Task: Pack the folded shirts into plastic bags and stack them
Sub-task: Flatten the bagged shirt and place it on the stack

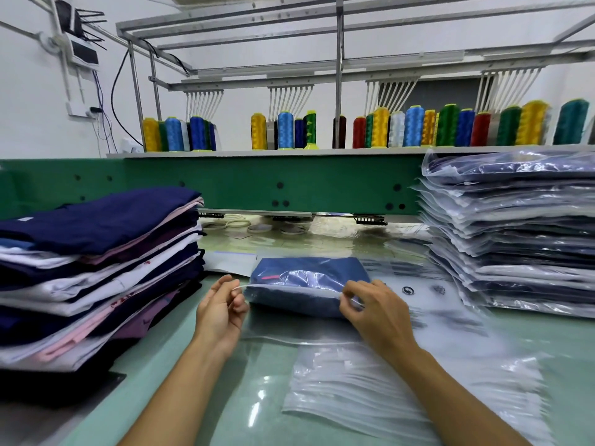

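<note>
— How far along am I?
— Your bagged stack [515, 236] at the table's [264, 375] right edge is tall, yet a big pile of folded shirts [96, 268] waits at its left edge.
— And now?
— Between them a blue shirt [289, 302] lies in its bag [309, 280]; your left hand [222, 313] and right hand [376, 313] pinch its mouth.

My left hand [222, 313] and my right hand [376, 312] are bare. Both forearms [180, 391] run bare too, slim and uncovered all the way to the bottom edge of the view.
</note>
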Demonstrator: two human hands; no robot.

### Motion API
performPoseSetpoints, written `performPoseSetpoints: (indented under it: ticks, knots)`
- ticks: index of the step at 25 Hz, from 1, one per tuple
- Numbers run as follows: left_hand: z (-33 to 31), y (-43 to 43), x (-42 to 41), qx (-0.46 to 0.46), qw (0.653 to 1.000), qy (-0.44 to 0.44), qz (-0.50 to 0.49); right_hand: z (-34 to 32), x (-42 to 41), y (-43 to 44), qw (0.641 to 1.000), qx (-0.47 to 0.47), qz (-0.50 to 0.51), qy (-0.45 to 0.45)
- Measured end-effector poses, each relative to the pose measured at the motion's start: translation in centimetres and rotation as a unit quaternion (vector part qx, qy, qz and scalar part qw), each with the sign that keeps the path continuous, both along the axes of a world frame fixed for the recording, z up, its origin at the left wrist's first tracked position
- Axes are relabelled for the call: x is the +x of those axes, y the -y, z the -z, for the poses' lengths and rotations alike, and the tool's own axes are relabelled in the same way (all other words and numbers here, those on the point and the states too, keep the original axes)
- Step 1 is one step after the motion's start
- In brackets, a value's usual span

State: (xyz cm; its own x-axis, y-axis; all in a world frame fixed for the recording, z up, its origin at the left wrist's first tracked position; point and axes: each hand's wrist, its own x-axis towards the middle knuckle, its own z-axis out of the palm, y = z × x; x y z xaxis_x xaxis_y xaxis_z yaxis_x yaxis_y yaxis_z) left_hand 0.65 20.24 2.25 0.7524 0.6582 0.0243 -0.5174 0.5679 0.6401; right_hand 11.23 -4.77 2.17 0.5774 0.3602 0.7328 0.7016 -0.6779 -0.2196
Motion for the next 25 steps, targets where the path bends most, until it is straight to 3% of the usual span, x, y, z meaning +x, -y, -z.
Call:
performPoseSetpoints:
  ticks: [5, 10, 19, 23, 25]
  knots:
    - [0.0, -0.1, -0.3, -0.018, 0.999, -0.014, -0.033, 0.2, 1.4, 2.2, 0.996, 0.053, 0.007, -0.068]
    - [0.1, -0.6, -0.4, -0.037, 0.997, -0.03, -0.055, 0.5, 2.3, 2.8, 0.993, 0.059, 0.035, -0.092]
    - [0.5, -1.2, -0.5, -0.074, 0.993, -0.071, -0.063, 1.2, 2.6, 2.8, 0.986, 0.063, -0.001, -0.151]
    - [0.2, -0.3, -0.3, -0.069, 0.992, -0.101, 0.011, 1.8, 3.4, 2.9, 0.97, 0.009, -0.016, -0.243]
    - [-0.1, 0.9, -0.1, -0.024, 0.991, -0.112, 0.065, 2.2, 3.4, 2.6, 0.967, -0.036, -0.01, -0.253]
